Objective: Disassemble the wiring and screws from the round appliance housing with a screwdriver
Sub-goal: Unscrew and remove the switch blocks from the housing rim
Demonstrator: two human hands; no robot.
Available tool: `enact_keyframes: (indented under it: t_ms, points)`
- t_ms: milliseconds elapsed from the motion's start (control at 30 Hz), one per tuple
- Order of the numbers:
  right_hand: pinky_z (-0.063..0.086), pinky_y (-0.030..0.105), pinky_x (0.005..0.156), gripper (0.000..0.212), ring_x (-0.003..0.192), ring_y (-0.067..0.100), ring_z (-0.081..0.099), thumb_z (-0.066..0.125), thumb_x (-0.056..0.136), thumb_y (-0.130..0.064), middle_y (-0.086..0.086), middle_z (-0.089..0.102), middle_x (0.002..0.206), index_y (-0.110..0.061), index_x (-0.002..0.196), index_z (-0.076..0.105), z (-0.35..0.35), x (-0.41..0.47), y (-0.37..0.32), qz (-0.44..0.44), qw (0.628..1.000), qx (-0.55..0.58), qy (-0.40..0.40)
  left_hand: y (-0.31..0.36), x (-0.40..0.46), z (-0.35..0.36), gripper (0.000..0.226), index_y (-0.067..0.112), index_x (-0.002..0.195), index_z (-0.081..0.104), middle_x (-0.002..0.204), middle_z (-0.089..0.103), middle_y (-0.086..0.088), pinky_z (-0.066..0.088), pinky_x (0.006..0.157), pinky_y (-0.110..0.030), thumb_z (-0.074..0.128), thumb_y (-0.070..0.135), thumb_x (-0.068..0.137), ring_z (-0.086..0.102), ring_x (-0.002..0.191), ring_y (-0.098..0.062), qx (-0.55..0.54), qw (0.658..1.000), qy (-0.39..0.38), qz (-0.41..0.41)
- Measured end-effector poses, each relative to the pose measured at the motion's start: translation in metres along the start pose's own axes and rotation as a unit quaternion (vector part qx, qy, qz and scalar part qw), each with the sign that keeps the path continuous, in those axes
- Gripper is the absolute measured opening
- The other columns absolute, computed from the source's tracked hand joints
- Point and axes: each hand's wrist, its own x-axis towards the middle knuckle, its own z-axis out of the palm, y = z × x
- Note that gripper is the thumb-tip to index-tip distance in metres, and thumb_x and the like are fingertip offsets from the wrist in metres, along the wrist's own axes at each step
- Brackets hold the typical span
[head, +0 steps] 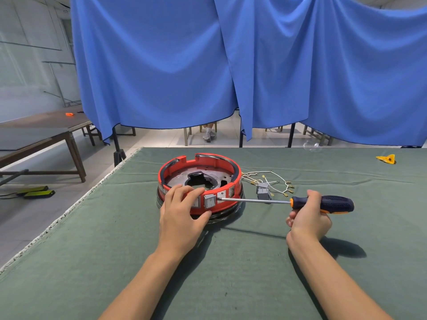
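Observation:
A round red housing (221, 162) with a grey metal plate inside lies on the green cloth. My left hand (182, 213) grips its near rim, fingers over the top edge and thumb against the outer wall. My right hand (308, 219) holds a screwdriver (332, 203) by its dark blue and orange handle. The steel shaft runs level to the left, and its tip touches the housing's outer wall beside a grey switch (209, 200). White wires (275, 181) with brass terminals trail from the housing's right side to loose grey switch blocks (263, 191).
The green-covered table (231, 262) ends at a frayed left edge. A yellow scrap (387, 158) lies at the far right and a clear plastic piece (312, 146) at the back edge. Blue curtains hang behind; a wooden table stands at the left.

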Motion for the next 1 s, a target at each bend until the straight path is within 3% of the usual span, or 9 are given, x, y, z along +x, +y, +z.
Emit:
enact_keyframes:
  t_ms: [167,300,733,1000]
  points:
    - [0.024,0.016,0.035,0.029,0.032,0.009,0.034,0.057,0.08,-0.034,-0.009,0.052,0.039,-0.016,0.058,0.051,0.014,0.003,0.002,0.013,0.999,-0.009,0.033,0.003,0.0,0.004,0.054,0.025,0.12,0.063,0.12,0.055,0.009,0.034,0.105,-0.048,0.081,0.025,0.07,0.032,0.13,-0.015,-0.009,1.0,0.013,-0.008]
    - [0.031,0.028,0.048,0.028,0.048,0.016,0.044,0.055,0.079,-0.037,-0.004,0.055,0.055,-0.015,0.062,0.053,0.032,0.011,0.006,0.025,0.998,-0.024,0.054,0.002,0.002,0.004,0.052,0.024,0.116,0.065,0.118,0.057,0.011,0.036,0.104,-0.049,0.083,0.021,0.067,0.034,0.129,-0.015,-0.028,0.999,0.021,-0.015]
    - [0.031,0.027,0.044,0.029,0.051,0.013,0.05,0.053,0.079,-0.04,-0.005,0.056,0.06,-0.016,0.064,0.052,0.082,0.044,0.025,0.028,0.984,-0.17,0.035,-0.003,0.005,-0.002,0.048,0.026,0.109,0.066,0.113,0.058,0.014,0.038,0.101,-0.048,0.083,0.018,0.065,0.034,0.126,-0.01,-0.065,0.998,-0.011,0.0]
    - [0.031,0.027,0.045,0.027,0.05,0.01,0.048,0.057,0.08,-0.038,-0.005,0.054,0.06,-0.017,0.065,0.049,0.085,0.045,0.022,0.024,0.985,-0.165,0.047,-0.003,0.005,0.002,0.047,0.028,0.111,0.065,0.114,0.055,0.015,0.035,0.098,-0.043,0.081,0.024,0.068,0.032,0.124,-0.008,-0.036,0.999,-0.002,0.007]
